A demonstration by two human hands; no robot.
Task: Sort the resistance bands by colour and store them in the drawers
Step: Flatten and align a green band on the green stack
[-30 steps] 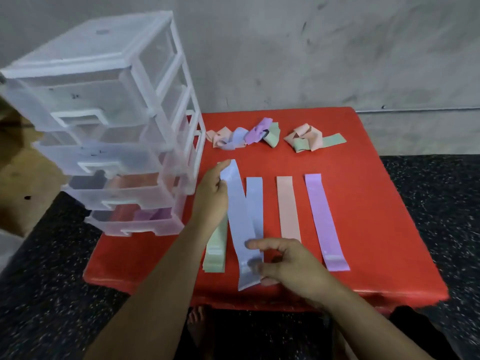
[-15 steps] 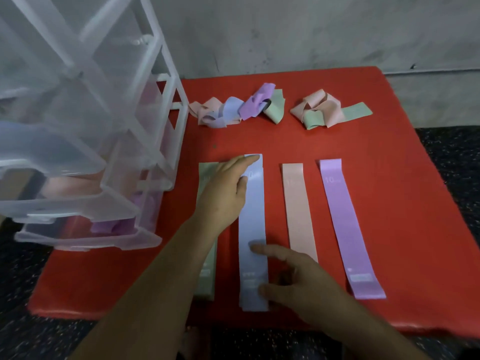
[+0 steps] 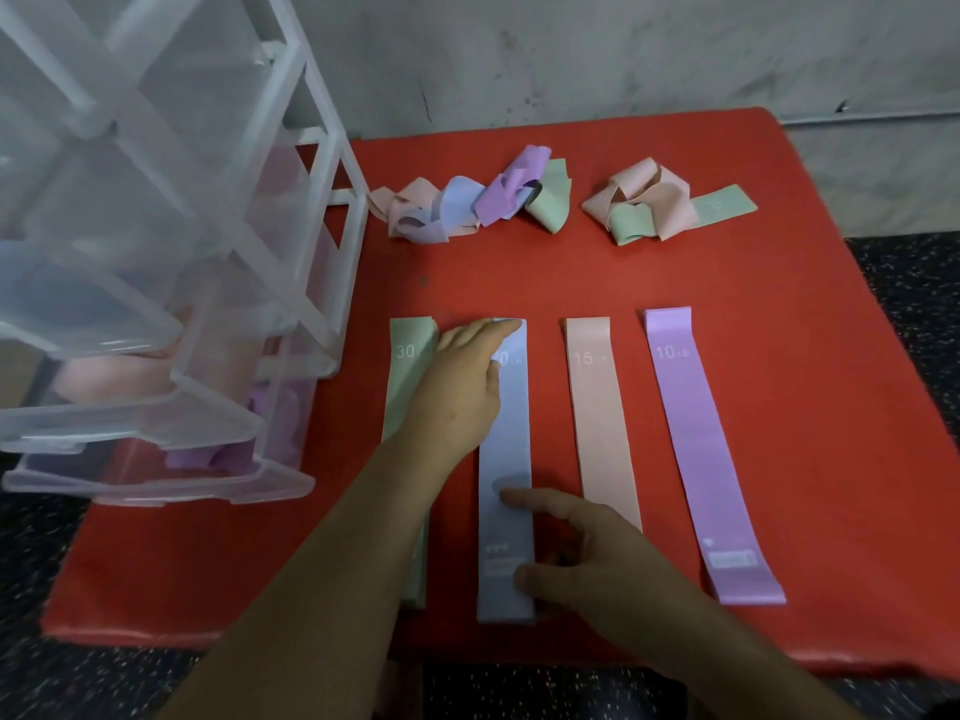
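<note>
— You're working in a plain, home-like room.
— Yes: a stained grey wall is rising behind your red table, dark speckled floor is spreading around it, and a clear plastic drawer unit is standing on its left side.

A red table fills the middle. Behind it stands a grey wall with dark marks and scratches. A thin grey pipe runs along the wall on the right. The floor is dark with tiny light specks.

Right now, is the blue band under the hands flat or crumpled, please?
Flat: the blue band lies straight, full-length on the red table.
</note>
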